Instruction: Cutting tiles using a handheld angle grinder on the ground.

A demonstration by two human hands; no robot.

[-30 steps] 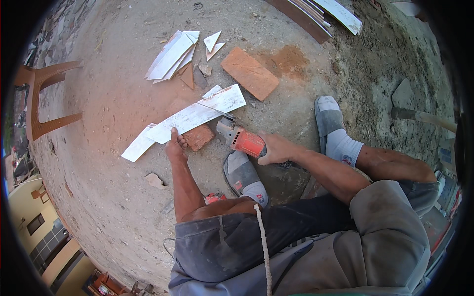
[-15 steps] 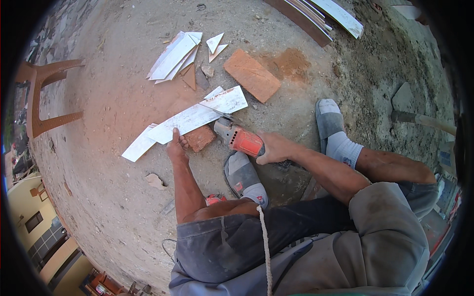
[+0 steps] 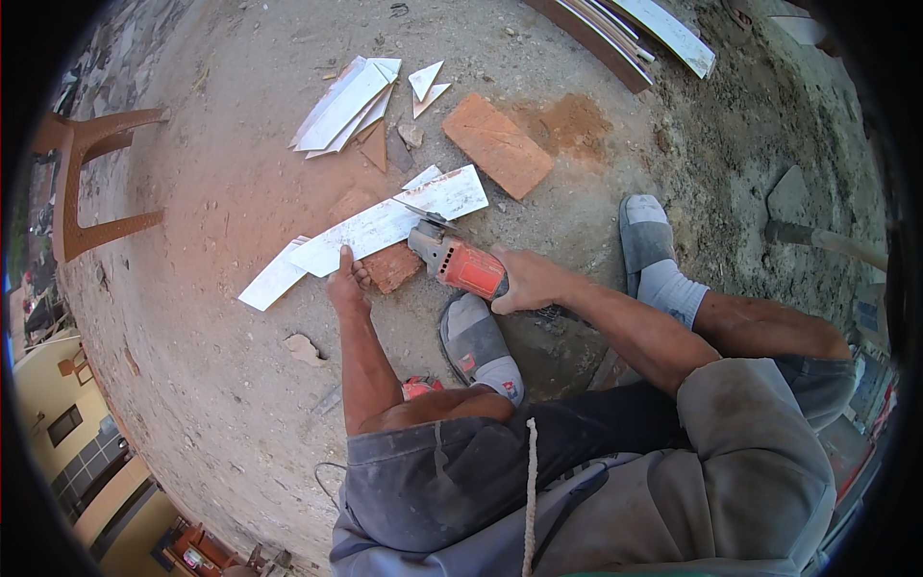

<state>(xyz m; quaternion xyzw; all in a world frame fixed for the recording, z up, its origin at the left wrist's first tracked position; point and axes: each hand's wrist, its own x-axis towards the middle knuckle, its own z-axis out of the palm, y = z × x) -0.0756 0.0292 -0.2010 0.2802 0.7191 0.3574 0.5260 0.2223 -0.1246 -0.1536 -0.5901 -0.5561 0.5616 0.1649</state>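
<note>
My left hand [image 3: 348, 282] pinches the near edge of a long white tile strip [image 3: 385, 223], thumb on top and fingers curled below. A broken red brick [image 3: 391, 267] lies under the strip. My right hand [image 3: 529, 281] is wrapped round the body of a red and grey angle grinder [image 3: 469, 267]. Its thin disc [image 3: 428, 213] meets the strip's upper face right of the middle; how deep it goes I cannot tell. Another white tile piece [image 3: 271, 279] lies by the strip's left end, partly covered by it.
Beyond are a stack of white tile offcuts [image 3: 348, 106], small triangular pieces [image 3: 425, 79] and a whole orange brick [image 3: 497, 144]. Long strips [image 3: 663, 34] lie at the far right, a brown plastic chair [image 3: 115, 231] at the left, a shovel [image 3: 798, 231] at the right. My sandalled foot [image 3: 479, 337] is near the grinder.
The grinder has shifted slightly left and toward me relative to the strip. My left hand keeps its hold, and the whole view has moved a little.
</note>
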